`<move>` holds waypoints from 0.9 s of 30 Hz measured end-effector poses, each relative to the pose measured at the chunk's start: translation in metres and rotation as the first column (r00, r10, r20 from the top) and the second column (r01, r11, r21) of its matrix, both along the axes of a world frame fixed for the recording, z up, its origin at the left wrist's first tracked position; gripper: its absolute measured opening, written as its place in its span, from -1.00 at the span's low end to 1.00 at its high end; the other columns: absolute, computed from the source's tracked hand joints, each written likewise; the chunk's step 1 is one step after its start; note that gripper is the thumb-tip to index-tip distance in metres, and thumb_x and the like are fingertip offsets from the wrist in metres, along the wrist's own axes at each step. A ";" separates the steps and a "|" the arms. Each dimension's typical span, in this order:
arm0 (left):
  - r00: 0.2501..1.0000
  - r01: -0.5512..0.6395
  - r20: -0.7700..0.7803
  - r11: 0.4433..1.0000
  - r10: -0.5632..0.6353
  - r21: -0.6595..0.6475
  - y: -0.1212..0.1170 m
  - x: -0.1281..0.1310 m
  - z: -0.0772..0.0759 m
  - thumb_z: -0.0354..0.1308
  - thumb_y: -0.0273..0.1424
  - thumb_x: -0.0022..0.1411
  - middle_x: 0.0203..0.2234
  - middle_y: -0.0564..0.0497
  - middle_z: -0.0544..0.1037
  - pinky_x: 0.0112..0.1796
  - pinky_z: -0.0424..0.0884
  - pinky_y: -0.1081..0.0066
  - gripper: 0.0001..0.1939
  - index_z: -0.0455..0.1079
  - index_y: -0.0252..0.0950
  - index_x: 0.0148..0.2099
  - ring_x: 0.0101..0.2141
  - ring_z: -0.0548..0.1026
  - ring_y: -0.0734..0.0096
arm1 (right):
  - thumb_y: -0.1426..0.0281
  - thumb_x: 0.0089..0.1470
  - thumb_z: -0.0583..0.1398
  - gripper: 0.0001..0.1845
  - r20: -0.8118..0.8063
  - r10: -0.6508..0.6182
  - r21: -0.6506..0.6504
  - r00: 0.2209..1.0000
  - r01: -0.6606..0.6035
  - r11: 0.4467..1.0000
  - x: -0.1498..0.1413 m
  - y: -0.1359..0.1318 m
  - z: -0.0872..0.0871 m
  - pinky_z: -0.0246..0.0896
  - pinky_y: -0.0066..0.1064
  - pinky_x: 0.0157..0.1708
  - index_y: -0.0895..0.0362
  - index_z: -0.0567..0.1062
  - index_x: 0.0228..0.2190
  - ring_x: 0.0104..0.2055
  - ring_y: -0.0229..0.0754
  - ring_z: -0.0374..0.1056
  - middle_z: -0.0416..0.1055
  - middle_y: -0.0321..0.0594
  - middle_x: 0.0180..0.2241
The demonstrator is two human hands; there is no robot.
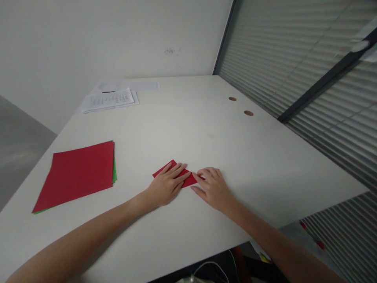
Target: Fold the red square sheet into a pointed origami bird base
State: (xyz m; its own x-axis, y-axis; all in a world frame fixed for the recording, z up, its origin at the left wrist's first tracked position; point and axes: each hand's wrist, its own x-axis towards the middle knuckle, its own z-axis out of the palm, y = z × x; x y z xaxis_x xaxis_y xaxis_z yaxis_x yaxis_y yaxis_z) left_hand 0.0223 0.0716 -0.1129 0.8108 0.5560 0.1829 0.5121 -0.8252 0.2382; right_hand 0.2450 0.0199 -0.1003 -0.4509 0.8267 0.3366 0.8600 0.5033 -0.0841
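Note:
A folded piece of red paper [188, 181] lies on the white table, partly covered by both hands. My left hand [168, 184] rests flat across its left and middle part, fingers spread and pointing to the right. At the paper's narrow right end is my right hand [213, 188], its fingers bent and apart, the fingertips touching or just over the paper. Whether those fingers pinch the paper's tip, I cannot tell. The paper's right tip is partly hidden behind the right fingers.
On the left lies a stack of red sheets [78, 173] with green sheets [114, 169] beneath. Written papers [108, 99] lie at the far left, with a dark pen on them. Two round holes pierce the table [182, 122] near its right edge, beside window blinds [279, 59].

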 end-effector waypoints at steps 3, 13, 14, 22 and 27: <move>1.000 -0.008 -0.007 1.000 0.008 -0.002 0.001 0.000 -0.002 -0.18 -0.36 0.44 0.32 -0.16 0.13 0.26 0.06 -0.01 -0.53 0.11 -0.27 0.34 0.30 0.11 0.14 | 0.22 0.18 0.20 -0.64 0.007 0.007 -0.004 1.000 -0.007 1.000 -0.001 0.000 -0.001 0.14 -0.12 -0.12 0.17 0.51 -0.07 -0.11 0.02 0.21 0.45 -0.06 -0.22; 1.000 -0.019 -0.011 1.000 0.020 0.014 0.000 0.007 -0.002 -0.17 -0.37 0.43 0.32 -0.15 0.13 0.28 0.02 0.00 -0.53 0.14 -0.29 0.33 0.30 0.12 0.16 | 0.29 0.20 0.13 -0.64 -0.060 -0.027 0.006 0.998 0.028 1.000 0.002 -0.003 -0.006 0.11 -0.10 -0.08 0.17 0.48 -0.02 -0.10 0.03 0.19 0.42 -0.06 -0.20; 1.000 -0.020 -0.004 1.000 0.020 0.018 0.000 0.007 -0.002 -0.17 -0.37 0.43 0.32 -0.15 0.14 0.27 0.03 -0.01 -0.53 0.14 -0.28 0.33 0.30 0.12 0.17 | 0.25 0.20 0.13 -0.60 -0.055 -0.032 0.003 0.998 0.032 0.999 0.001 -0.003 -0.005 0.11 -0.09 -0.07 0.19 0.47 0.00 -0.09 0.04 0.19 0.42 -0.04 -0.18; 0.999 -0.032 -0.026 0.998 0.033 0.048 0.000 0.005 0.000 -0.16 -0.33 0.44 0.32 -0.12 0.14 0.27 0.06 0.04 -0.52 0.12 -0.28 0.34 0.30 0.11 0.18 | 0.06 0.19 0.12 -0.44 -0.008 -0.011 -0.020 1.000 0.011 1.000 -0.001 -0.001 -0.003 0.08 -0.03 -0.04 0.19 0.44 0.05 -0.04 0.10 0.16 0.43 -0.02 -0.12; 0.998 -0.054 -0.036 0.997 0.056 0.054 0.002 -0.003 0.002 -0.15 -0.31 0.44 0.32 -0.14 0.14 0.28 0.03 0.05 -0.51 0.11 -0.31 0.34 0.31 0.11 0.17 | 0.08 0.19 0.14 -0.47 -0.014 -0.024 -0.017 1.000 0.024 1.000 0.000 -0.004 -0.003 0.08 -0.04 -0.01 0.20 0.48 0.01 -0.02 0.11 0.16 0.44 -0.02 -0.10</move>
State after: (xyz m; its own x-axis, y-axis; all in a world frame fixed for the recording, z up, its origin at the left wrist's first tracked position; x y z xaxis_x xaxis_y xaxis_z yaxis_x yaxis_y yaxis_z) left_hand 0.0192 0.0739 -0.1108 0.7860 0.5904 0.1836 0.5648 -0.8064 0.1750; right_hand 0.2446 0.0163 -0.1038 -0.4261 0.8426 0.3292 0.8703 0.4812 -0.1049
